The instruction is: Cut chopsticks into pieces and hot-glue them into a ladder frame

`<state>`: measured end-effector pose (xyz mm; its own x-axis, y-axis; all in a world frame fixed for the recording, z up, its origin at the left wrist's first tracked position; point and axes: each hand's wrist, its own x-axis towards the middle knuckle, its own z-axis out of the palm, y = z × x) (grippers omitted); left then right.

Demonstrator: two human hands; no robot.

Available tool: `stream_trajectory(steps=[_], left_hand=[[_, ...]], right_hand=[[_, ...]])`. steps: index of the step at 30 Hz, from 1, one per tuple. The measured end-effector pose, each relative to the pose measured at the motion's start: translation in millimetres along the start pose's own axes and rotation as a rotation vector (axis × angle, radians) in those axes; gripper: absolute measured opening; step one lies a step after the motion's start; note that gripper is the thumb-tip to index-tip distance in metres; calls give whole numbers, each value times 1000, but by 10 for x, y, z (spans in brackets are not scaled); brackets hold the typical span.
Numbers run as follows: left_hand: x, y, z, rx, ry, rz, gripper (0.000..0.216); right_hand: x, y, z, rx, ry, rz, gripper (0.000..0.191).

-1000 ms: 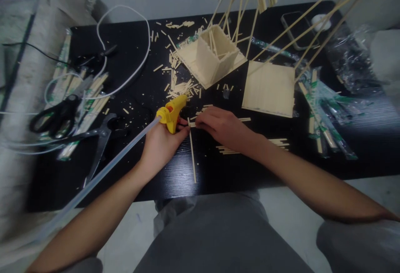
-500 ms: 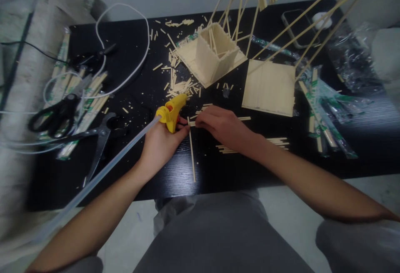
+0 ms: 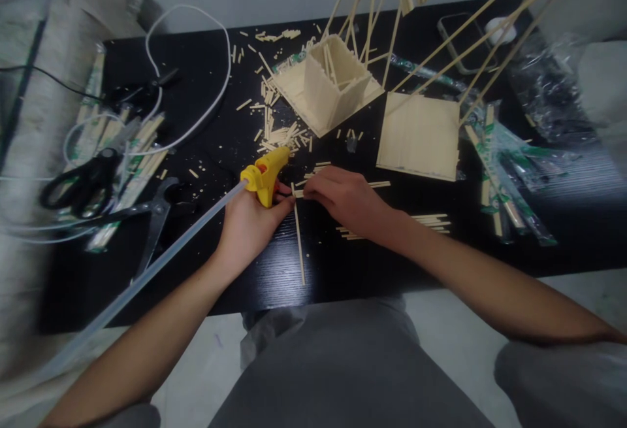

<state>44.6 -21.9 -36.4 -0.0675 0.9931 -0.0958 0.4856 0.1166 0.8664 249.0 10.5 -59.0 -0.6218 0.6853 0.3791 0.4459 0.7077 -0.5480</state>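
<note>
My left hand is closed round a yellow hot glue gun, with a long translucent glue stick jutting from its rear. Its thumb and fingertips meet the upper end of a thin wooden stick that lies lengthwise on the table. Opposite it, my right hand is closed, fingertips pinched on a short light stick that reaches the upright one. More wooden sticks show from behind the right hand. Under its wrist lies a row of sticks.
Beyond the hands stand a stick-built box on a square base and a flat wooden panel with long rods. Cut pieces litter the black table. Scissors, pliers and a white cable lie left; wrapped sticks lie right.
The whole view has shifted slightly, moving the scene a little to the left. Both hands keep nearly the same pose over the sticks, and the glue gun stays in the left hand.
</note>
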Motion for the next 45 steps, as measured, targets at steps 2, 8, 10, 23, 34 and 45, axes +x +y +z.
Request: stream_trajectory(steps=[2,8,10,23,34,45], left_hand=[[1,-20,-3,-14,-3,-2,18],[3,-155,-15,-8,-25,50,14],[3,-181,-17,-20,-27,54,14],[4,-124,-44,-92,-54,-2,14],[-24,-39,-48,-20,-35,28,15],[-40,-17,-17,64,-9,58,10]], right_hand=[[0,-4,2,3,1,3,19],[8,-17,-9,-12,-11,-14,21],[5,-15,-14,-11,-5,-23,21],[-15,18,-57,41,11,-65,10],[-41,53,-135,-70,-71,-177,26],[-60,47,-100,-171,-69,-216,26]])
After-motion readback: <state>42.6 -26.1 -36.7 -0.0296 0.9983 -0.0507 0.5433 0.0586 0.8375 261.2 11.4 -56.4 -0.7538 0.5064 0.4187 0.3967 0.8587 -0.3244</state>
